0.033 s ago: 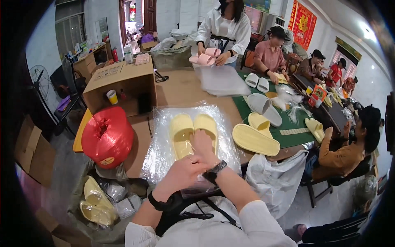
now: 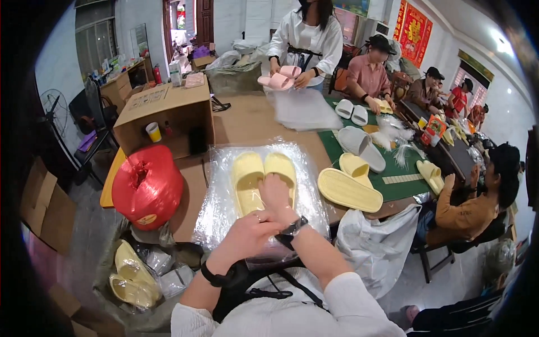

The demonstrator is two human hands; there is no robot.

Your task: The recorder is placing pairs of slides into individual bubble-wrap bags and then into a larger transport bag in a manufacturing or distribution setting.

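Observation:
A pair of pale yellow slippers (image 2: 263, 174) lies side by side on a stack of clear plastic bags (image 2: 219, 216) on the brown table (image 2: 247, 121) in front of me. My right hand (image 2: 275, 195), with a watch on the wrist, grips the heel of the right slipper. My left hand (image 2: 247, 236), with a ring and a black wristband, is curled at the near edge of the plastic bags, just beside my right wrist. Whether the slippers are partly inside a bag I cannot tell.
A red spool of twine (image 2: 147, 185) and an open cardboard box (image 2: 168, 112) stand to my left. More yellow and white slippers (image 2: 348, 188) lie on a green mat (image 2: 393, 180) to the right. Bagged slippers (image 2: 132, 275) are on the floor. A person (image 2: 306, 39) holds pink slippers opposite; others sit at right.

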